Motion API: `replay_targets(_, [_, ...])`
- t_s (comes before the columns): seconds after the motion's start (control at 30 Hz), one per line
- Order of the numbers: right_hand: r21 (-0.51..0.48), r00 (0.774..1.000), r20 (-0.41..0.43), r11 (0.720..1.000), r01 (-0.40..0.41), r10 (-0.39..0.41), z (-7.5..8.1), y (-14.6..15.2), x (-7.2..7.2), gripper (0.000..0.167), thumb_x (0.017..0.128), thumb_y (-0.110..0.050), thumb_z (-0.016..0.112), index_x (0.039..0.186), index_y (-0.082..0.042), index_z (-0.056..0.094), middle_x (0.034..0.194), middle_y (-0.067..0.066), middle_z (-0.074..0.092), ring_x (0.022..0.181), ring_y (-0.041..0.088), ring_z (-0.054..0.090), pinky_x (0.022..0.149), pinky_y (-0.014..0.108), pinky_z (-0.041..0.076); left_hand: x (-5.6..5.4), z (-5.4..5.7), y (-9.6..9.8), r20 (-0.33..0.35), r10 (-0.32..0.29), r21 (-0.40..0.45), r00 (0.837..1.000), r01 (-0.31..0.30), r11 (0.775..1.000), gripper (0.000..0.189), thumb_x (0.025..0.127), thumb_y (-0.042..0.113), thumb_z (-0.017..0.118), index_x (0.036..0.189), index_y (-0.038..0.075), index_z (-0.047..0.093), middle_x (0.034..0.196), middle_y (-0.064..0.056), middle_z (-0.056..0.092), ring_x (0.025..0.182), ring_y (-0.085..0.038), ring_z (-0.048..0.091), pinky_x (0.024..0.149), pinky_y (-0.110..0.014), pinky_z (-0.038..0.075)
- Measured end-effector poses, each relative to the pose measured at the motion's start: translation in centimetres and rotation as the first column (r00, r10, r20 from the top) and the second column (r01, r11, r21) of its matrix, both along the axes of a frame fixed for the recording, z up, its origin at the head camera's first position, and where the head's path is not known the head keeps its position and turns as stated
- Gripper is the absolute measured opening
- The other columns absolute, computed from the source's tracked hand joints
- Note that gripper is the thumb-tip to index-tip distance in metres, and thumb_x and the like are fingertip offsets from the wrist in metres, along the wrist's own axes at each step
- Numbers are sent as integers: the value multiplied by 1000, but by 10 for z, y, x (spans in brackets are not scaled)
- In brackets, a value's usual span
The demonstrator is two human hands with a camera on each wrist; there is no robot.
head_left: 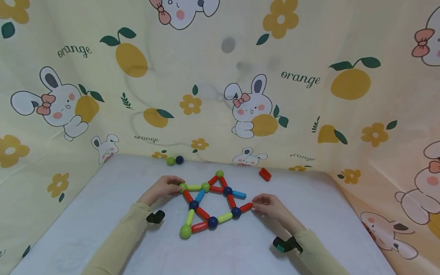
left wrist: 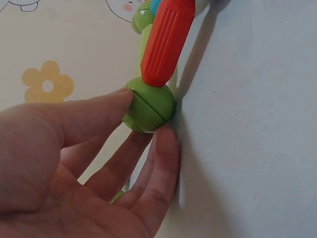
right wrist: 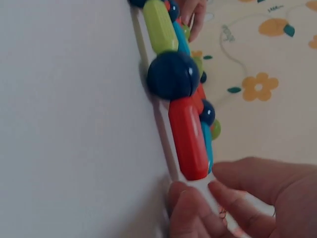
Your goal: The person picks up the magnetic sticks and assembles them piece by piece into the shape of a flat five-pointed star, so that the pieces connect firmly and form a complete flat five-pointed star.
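Observation:
A flat frame of magnetic rods and balls lies on the white table, with red, blue and yellow-green rods between green and dark blue balls. My left hand [head_left: 165,190] pinches the green ball [left wrist: 148,105] at the frame's left corner between thumb and fingers. A red rod [right wrist: 188,139] sticks out to the right from a dark blue ball [right wrist: 173,74]. Right at that rod's free end are the fingertips of my right hand [head_left: 269,207], thumb and fingers spread apart with a gap between them. Above it, a blue rod [head_left: 239,194] also points outward from another dark blue ball [head_left: 228,191].
Toward the back of the table [head_left: 137,240] a loose green ball [head_left: 170,161] and a dark blue ball [head_left: 179,160] sit side by side. Loose red rods [head_left: 265,174] lie at the back right. A patterned cloth [head_left: 213,126] stands behind the table and along its sides.

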State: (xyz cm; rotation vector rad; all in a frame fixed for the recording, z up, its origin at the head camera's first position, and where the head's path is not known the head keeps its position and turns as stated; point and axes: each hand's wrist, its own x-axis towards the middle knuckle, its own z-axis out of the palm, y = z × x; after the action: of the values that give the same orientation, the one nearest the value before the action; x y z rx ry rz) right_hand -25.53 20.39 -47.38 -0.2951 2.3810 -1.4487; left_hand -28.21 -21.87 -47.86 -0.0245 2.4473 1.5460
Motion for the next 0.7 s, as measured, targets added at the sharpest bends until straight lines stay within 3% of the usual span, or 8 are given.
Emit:
replay_targets(0.2, [10, 999, 42, 1000, 25, -26, 9, -1, 20, 31, 94, -21, 61, 114, 4, 63, 94, 11, 68, 79, 22, 62, 73, 30, 53, -2, 2, 0, 29, -20, 17, 999, 20, 1000, 31, 90, 15, 67, 120, 7, 65, 115, -9, 63, 91, -20, 63, 79, -31, 55])
replay_targets(0.33, [-70, 988, 143, 997, -45, 55, 9, -9, 28, 33, 96, -22, 58, 111, 7, 65, 91, 15, 68, 76, 24, 65, 71, 28, 55, -2, 4, 1, 32, -12, -3, 999, 12, 1000, 32, 91, 15, 66, 120, 5, 64, 114, -11, 63, 87, -19, 64, 77, -30, 55])
replay_targets(0.47, [-116, 968, 228, 990, -84, 109, 6, -24, 31, 36, 95, -28, 61, 106, 5, 68, 87, 15, 69, 72, 21, 67, 68, 26, 55, 0, 5, 2, 56, -6, 40, 998, 3, 999, 33, 90, 13, 67, 121, 3, 63, 113, -14, 62, 80, -21, 66, 74, -31, 56])
replay_targets(0.7, [-78, 971, 233, 997, -25, 43, 3, -40, 29, 38, 92, -32, 64, 102, 4, 69, 79, 12, 68, 64, 18, 67, 63, 25, 55, 4, 4, 1, 71, -11, 74, 997, 6, 997, 31, 90, 11, 66, 119, 1, 62, 108, -14, 62, 76, -22, 67, 71, -31, 56])
